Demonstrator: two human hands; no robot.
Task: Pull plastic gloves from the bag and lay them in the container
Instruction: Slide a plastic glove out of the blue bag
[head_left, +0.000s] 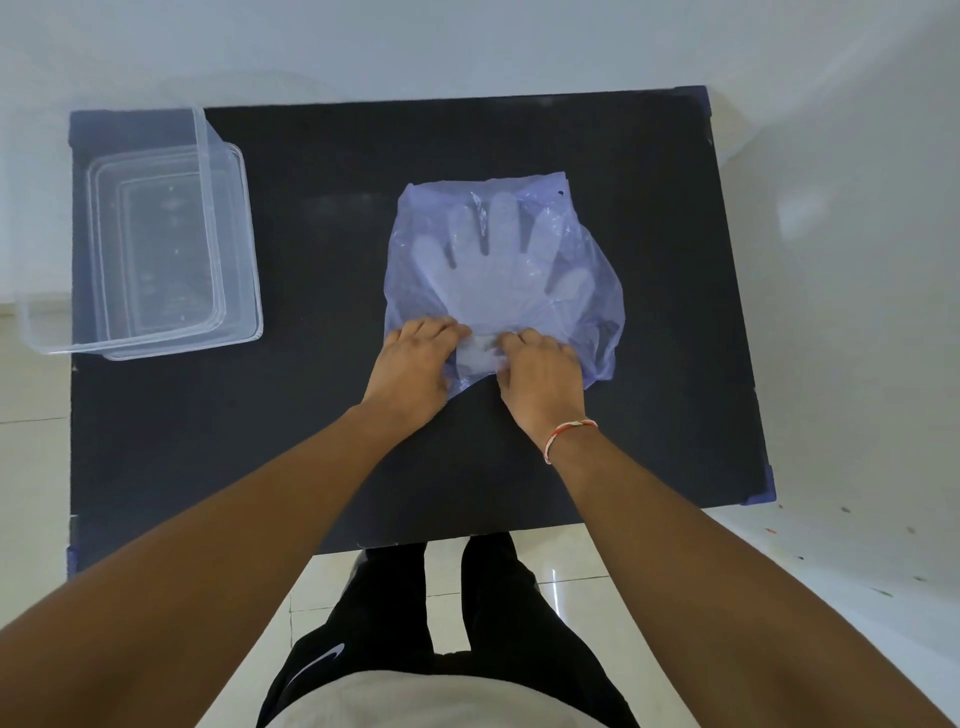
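A thin bluish plastic bag (582, 270) lies flat in the middle of the black table. Through it shows a stack of clear plastic gloves (493, 260), fingers pointing away from me. My left hand (413, 364) pinches the bag's near open edge with curled fingers. My right hand (537, 376) sits just beside it, its fingertips curled into the opening on the glove cuffs. A clear plastic container (228, 249) stands at the table's far left with nothing in it that I can see.
The black table (322, 457) ends just in front of my legs and at the right near a white wall. The container overhangs the table's left edge slightly. White tiled floor lies below.
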